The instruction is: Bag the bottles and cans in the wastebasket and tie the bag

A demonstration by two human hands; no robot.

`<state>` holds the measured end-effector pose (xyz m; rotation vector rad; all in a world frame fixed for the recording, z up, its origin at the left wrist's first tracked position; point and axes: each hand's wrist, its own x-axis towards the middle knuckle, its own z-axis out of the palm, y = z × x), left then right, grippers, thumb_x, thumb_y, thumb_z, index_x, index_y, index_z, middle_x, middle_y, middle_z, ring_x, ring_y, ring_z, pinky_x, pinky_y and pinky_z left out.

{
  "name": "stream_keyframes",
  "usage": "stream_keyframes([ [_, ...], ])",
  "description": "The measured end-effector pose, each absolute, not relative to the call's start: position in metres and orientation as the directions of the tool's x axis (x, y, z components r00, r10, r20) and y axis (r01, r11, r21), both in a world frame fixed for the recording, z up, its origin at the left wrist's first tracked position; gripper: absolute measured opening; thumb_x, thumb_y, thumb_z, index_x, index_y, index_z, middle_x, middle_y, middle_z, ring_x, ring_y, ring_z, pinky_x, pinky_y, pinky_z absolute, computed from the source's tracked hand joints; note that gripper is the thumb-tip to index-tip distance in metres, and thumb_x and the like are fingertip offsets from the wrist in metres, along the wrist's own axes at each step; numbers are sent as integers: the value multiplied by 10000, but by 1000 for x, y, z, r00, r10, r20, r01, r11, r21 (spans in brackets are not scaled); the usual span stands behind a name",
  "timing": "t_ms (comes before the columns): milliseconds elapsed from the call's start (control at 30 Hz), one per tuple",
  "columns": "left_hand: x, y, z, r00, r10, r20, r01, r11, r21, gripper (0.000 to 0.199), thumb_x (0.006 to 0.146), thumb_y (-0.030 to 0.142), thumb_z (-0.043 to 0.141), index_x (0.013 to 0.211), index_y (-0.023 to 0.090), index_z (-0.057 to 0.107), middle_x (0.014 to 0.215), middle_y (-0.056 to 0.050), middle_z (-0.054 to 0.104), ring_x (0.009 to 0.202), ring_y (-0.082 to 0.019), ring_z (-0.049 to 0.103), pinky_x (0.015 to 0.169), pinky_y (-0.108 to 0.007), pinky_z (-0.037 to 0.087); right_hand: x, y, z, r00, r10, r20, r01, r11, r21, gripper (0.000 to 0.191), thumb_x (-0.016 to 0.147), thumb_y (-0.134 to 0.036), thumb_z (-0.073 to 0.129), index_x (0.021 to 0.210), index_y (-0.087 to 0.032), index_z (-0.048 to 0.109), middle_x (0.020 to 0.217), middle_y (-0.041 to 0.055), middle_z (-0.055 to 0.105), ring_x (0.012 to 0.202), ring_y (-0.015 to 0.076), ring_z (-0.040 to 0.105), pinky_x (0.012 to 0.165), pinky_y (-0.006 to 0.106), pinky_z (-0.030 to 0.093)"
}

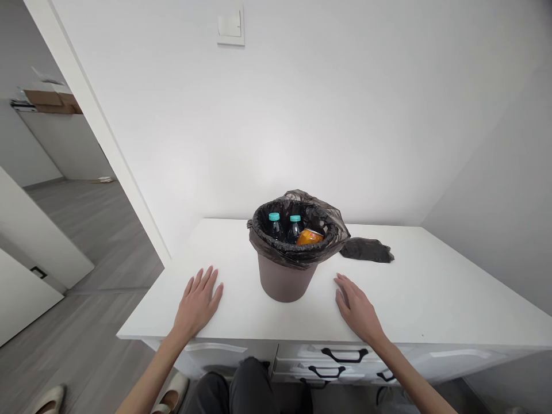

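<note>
A brown trash bin [285,279] stands upright on the white cabinet top, lined with a black plastic bag [297,260] folded over its rim. Inside are two dark bottles with teal caps, a left bottle [276,229] and a right bottle [294,230], plus an orange can [309,237] lying tilted. My left hand [198,302] rests flat on the surface left of the bin, fingers spread. To the bin's right, my right hand [356,307] lies palm down with fingers stretched out. Neither hand touches the bin. Behind my right hand lies a folded black bag [366,250].
The white cabinet top [431,287] meets a wall at the back, where a light switch [230,26] is mounted. Drawers with black handles [345,355] are below the front edge. A doorway on the left shows grey floor and cardboard boxes [49,100].
</note>
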<state>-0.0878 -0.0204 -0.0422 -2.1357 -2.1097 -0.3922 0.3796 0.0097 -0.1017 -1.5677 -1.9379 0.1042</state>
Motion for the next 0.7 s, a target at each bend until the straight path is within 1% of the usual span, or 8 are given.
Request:
stream_keyframes([
  [233, -87, -22, -41, -10, 963, 269, 992, -24, 122, 644, 1057, 512, 331, 1584, 180, 497, 1684, -92, 423, 1601, -342, 315, 1306, -556, 272, 379, 10, -101, -81, 905, 417, 849, 282, -447, 452, 1055, -367, 362, 1411, -204, 586, 1557, 91, 585, 1484, 273, 503, 1227, 512, 436],
  [300, -85, -25, -39, -22, 958, 285, 989, -21, 146, 628, 1046, 488, 356, 1551, 159, 530, 1667, -122, 449, 1598, -367, 314, 1291, -577, 292, 378, 8, -100, -81, 910, 406, 846, 278, -455, 460, 1050, -365, 358, 1408, -194, 591, 1556, 99, 586, 1485, 280, 499, 1228, 519, 430],
  [367, -82, -28, -32, -34, 941, 338, 980, -36, 198, 599, 1026, 471, 396, 1493, 145, 581, 1631, -159, 496, 1592, -394, 316, 1268, -605, 317, 378, 7, -98, -78, 919, 387, 836, 272, -476, 472, 1041, -370, 358, 1397, -184, 606, 1556, 108, 585, 1490, 291, 492, 1231, 526, 421],
  [467, -69, -32, -9, -33, 909, 415, 923, -132, 362, 550, 999, 496, 462, 1416, 179, 632, 1556, -162, 582, 1562, -392, 381, 1247, -595, 354, 377, 8, -92, -57, 934, 353, 776, 264, -573, 474, 1011, -399, 410, 1369, -194, 643, 1554, 115, 585, 1485, 308, 500, 1242, 529, 401],
  [533, -53, -30, 17, -46, 921, 388, 826, -183, 533, 539, 990, 542, 490, 1403, 227, 634, 1507, -129, 632, 1512, -364, 468, 1229, -546, 395, 375, 14, -81, -34, 950, 311, 675, 251, -694, 467, 984, -440, 482, 1356, -224, 662, 1511, 111, 623, 1437, 314, 554, 1229, 532, 414],
  [600, -33, -24, 47, -78, 952, 295, 671, -168, 722, 538, 984, 596, 506, 1405, 281, 620, 1481, -97, 658, 1464, -339, 531, 1204, -500, 426, 370, 25, -63, -11, 965, 261, 504, 231, -833, 460, 955, -504, 560, 1326, -261, 685, 1425, 100, 683, 1354, 317, 624, 1189, 534, 454],
  [633, -22, -19, 62, -97, 967, 237, 572, -141, 808, 542, 979, 621, 517, 1405, 298, 612, 1484, -90, 658, 1464, -335, 531, 1199, -485, 424, 365, 32, -50, -2, 971, 237, 389, 219, -895, 455, 940, -539, 595, 1294, -274, 701, 1375, 94, 711, 1310, 317, 652, 1164, 532, 477],
  [700, -1, -7, 92, -119, 984, 135, 348, -86, 934, 578, 983, 654, 518, 1423, 285, 584, 1508, -108, 638, 1492, -329, 499, 1214, -460, 392, 354, 46, -19, 16, 980, 196, 118, 193, -974, 440, 912, -609, 647, 1195, -284, 736, 1280, 81, 752, 1233, 311, 689, 1108, 512, 521],
])
